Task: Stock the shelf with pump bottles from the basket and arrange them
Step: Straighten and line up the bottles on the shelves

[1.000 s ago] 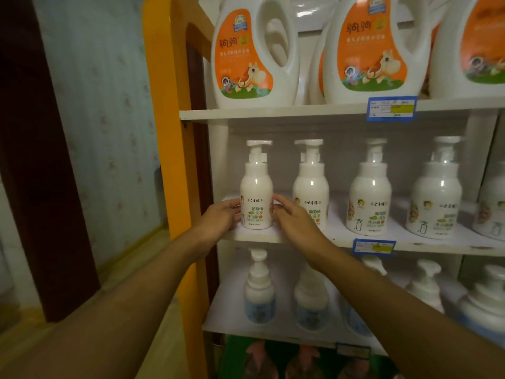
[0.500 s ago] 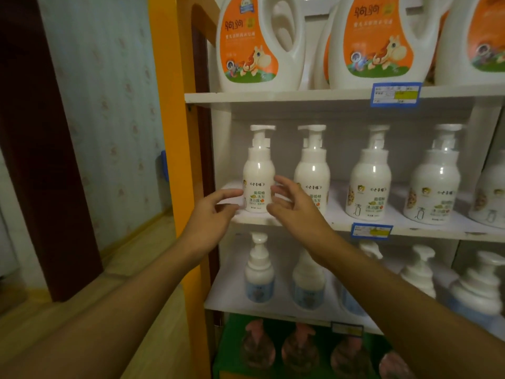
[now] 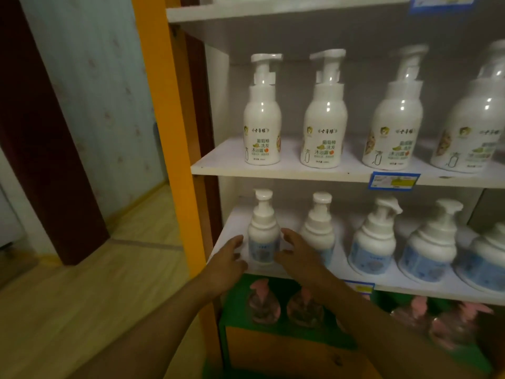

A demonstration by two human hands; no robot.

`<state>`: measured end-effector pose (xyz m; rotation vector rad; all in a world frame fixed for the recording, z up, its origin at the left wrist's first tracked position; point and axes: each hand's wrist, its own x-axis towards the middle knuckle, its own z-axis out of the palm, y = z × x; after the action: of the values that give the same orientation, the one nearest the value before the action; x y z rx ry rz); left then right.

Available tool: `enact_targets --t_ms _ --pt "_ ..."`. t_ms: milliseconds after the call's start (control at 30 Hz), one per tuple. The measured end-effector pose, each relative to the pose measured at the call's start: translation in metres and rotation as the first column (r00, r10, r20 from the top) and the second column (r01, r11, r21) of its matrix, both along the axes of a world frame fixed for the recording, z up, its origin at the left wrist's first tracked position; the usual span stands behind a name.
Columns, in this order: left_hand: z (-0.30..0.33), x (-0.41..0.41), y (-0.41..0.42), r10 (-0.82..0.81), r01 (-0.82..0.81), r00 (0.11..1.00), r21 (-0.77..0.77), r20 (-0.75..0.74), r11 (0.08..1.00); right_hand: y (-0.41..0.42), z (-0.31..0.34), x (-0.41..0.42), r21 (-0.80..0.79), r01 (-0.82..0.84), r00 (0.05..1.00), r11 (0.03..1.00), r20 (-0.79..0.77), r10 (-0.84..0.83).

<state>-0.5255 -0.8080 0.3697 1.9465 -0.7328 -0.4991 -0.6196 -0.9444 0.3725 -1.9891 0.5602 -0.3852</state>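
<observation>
On the lower white shelf [image 3: 235, 214] stands a row of white pump bottles with blue labels; the leftmost one [image 3: 263, 236] sits between my two hands. My left hand [image 3: 228, 258] is just left of it with fingers extended, and my right hand [image 3: 296, 250] is just right of it, fingers spread. Neither hand grips the bottle; contact is unclear. A second blue-label bottle [image 3: 318, 228] stands partly behind my right hand. On the middle shelf [image 3: 218, 165], white bottles with green-and-orange labels stand in a row, the leftmost [image 3: 262, 116] upright near the edge.
An orange upright post [image 3: 166, 132] frames the shelf's left side. Below the lower shelf, pink pump bottles [image 3: 263, 305] sit in a green compartment. Blue price tags [image 3: 393, 181] hang on the shelf edges. Wooden floor [image 3: 82, 296] and a dark door frame [image 3: 49, 132] lie to the left.
Both hands let go of the leftmost bottle on the middle shelf and dropped to the lower shelf, now flanking its leftmost blue-label bottle. The view tilted down and came closer.
</observation>
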Motion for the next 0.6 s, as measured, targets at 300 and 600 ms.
enact_targets --t_ms 300,600 --pt "-0.027 0.023 -0.015 -0.082 0.078 0.996 -0.079 -0.042 0.994 -0.009 -0.039 0.009 0.094 -0.086 0.996 0.992 0.04 0.083" --pt "-0.038 0.03 -0.016 -0.052 0.041 0.996 -0.147 -0.069 0.988 -0.008 -0.044 0.006 0.105 -0.156 0.986 0.982 0.074 0.149"
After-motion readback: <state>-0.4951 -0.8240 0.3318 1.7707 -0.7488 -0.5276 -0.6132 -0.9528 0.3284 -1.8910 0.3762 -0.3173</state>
